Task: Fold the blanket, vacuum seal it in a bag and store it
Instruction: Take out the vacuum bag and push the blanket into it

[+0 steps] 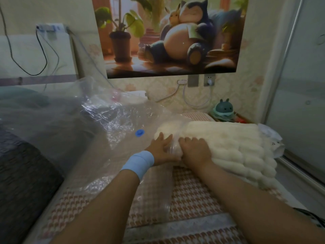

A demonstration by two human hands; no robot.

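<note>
A folded cream fluffy blanket [235,147] lies on the bed at the right, its left end just inside the mouth of a clear vacuum bag [105,131]. The bag spreads out to the left and has a round blue valve [139,133]. My left hand [161,148], with a light blue band at the wrist, lies over the bag's plastic at the blanket's left end, fingers fairly straight. My right hand [195,150] grips the blanket right beside it, fingers curled into the pile.
The bed has a red-and-white houndstooth sheet [190,196]. A dark quilt [24,173] lies at the left under the plastic. A teal toy figure [224,110] sits by the wall, under a poster. A sliding door [299,103] borders the right.
</note>
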